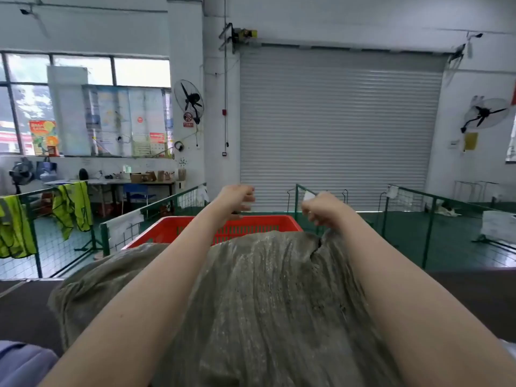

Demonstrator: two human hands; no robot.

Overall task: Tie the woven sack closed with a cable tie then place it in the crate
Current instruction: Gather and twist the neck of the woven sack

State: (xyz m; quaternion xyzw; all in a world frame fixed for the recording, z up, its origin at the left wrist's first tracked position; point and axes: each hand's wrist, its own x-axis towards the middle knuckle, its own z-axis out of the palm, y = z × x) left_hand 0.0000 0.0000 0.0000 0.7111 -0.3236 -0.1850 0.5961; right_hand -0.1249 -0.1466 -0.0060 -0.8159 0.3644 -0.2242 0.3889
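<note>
Dark brown tabletop (25,311) spans the foreground, and on it lies the crumpled grey-green woven sack (259,297), filling the space between both bare forearms and hiding the near wall of the red slotted plastic crate (178,227) just behind it. Right hand (321,209) is clenched, pinching a gathered fold at the sack's far edge. Left hand (237,201) hovers above the crate rim, fingers curled loosely and partly spread; whether it holds anything cannot be told. Green wire-mesh fencing (413,199) stands beyond, yellow safety vests (72,208) draped at left. Farthest, a grey roller shutter door (340,124).
</note>
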